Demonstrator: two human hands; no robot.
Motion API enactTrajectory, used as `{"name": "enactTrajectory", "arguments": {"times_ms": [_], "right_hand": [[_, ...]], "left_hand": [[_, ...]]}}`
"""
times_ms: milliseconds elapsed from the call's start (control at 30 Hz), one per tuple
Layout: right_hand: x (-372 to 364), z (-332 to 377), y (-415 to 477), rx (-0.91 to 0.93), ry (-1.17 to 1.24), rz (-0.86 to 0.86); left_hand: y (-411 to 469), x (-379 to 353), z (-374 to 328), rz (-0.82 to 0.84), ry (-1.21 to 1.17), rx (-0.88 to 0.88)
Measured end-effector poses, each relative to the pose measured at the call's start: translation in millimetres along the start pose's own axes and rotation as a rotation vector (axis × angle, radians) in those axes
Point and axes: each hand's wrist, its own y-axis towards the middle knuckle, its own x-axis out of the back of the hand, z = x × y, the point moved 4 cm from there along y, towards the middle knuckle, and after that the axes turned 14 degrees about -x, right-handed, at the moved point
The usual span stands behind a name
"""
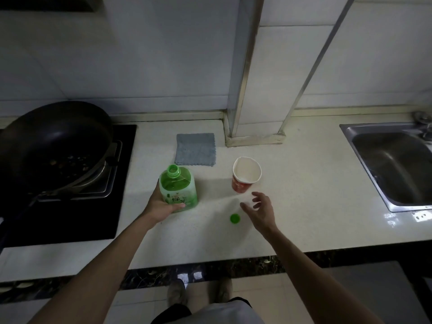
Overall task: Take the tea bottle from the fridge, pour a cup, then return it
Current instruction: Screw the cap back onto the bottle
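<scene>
— Where's the tea bottle [178, 190]?
— Upright, uncapped, on the worktop [304, 183]; the left hand [161, 204] grips its lower part.
— The right hand [259, 209]?
— Right of the bottle, fingers loose, holding nothing. Green cap [235, 218] and paper cup [246, 175] sit there too.

The stainless steel sink [364, 127] and metal tap [422, 119] run off the right edge, fingers of the left hand [161, 204] hide behind the green plastic tea bottle [180, 192], and the black round wok [53, 136] holds indistinct contents.
</scene>
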Motion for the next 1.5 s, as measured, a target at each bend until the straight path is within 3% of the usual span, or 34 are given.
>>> {"name": "enactTrajectory", "arguments": {"times_ms": [433,700,1100,1500], "right_hand": [[-36,-7,-29,0.226,-0.533,0.044],[-45,11,-35,0.384,-0.412,0.023],[-41,204,-88,0.744,0.004,0.052],[-67,219,-99,0.763,-0.189,0.167]], "left_hand": [[5,6,7,0.073,0.008,-0.039],[2,10,17,0.113,0.004,-0.062],[10,20,26,0.212,-0.021,-0.172],[12,19,27,0.223,-0.009,-0.211]]}}
